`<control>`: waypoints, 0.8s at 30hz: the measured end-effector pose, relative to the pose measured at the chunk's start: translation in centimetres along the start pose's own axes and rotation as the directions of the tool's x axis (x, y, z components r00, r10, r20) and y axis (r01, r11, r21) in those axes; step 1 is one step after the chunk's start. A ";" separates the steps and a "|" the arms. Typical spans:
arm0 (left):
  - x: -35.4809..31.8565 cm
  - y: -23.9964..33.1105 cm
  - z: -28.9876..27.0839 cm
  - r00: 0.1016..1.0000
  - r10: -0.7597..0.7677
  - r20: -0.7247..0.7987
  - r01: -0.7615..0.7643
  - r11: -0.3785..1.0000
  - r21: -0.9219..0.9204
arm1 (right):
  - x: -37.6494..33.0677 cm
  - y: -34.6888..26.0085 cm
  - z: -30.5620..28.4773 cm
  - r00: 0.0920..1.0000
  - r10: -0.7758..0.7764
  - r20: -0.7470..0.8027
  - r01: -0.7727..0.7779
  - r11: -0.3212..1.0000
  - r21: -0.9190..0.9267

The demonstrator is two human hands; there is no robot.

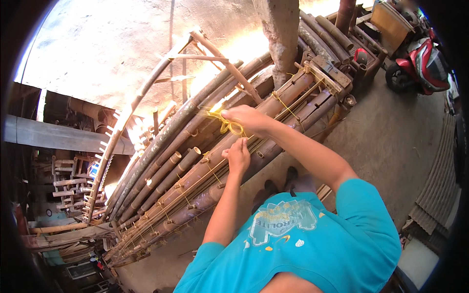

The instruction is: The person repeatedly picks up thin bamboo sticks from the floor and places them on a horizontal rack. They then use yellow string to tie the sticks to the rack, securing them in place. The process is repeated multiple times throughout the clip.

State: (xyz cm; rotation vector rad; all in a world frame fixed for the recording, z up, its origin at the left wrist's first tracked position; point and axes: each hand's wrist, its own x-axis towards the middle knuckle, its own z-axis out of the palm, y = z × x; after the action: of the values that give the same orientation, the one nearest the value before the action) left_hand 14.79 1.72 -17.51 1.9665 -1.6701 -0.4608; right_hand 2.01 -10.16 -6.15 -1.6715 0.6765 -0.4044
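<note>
Right hand (249, 118) pinches yellow cord (229, 126) at frame centre; left hand (238, 156) grips below, its fingers hidden against bamboo poles (195, 161).

Open-air bamboo workshop: stacked bamboo poles (195, 161), parked motorbike (422, 63).

A frame of long bamboo poles (195, 161) lies slanted under my hands, resting on the bare concrete floor (386, 146). A red scooter (422, 63) stands far to my right.

Red motor scooter (424, 63), concrete post (281, 34) — corrugated sheets (437, 190), bamboo ladder (105, 161)
</note>
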 end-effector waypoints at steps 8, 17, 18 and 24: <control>0.0 0.5 0.2 0.971 0.164 -0.174 -0.188 0.973 -0.134 | -12.7 13.5 10.3 0.964 0.044 -0.263 0.105 0.843 0.528; 13.0 -6.4 1.0 0.955 0.116 -0.274 -0.086 0.989 0.118 | -20.3 22.1 11.1 0.582 0.624 -0.522 0.736 -0.129 0.665; 13.3 -6.8 1.8 0.971 0.111 -0.211 -0.090 0.990 0.108 | -20.4 22.9 12.4 0.554 0.665 -0.501 0.738 -0.113 0.666; 8.8 -7.2 -6.2 0.990 0.129 0.052 -0.130 0.991 0.023 | -16.7 13.4 23.6 0.700 0.712 0.051 0.245 -0.307 0.920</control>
State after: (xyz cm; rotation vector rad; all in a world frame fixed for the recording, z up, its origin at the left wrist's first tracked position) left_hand 25.70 -5.12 -16.10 1.8652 -1.8311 -0.4455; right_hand 0.57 17.11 -22.53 0.4848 0.7820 -0.8464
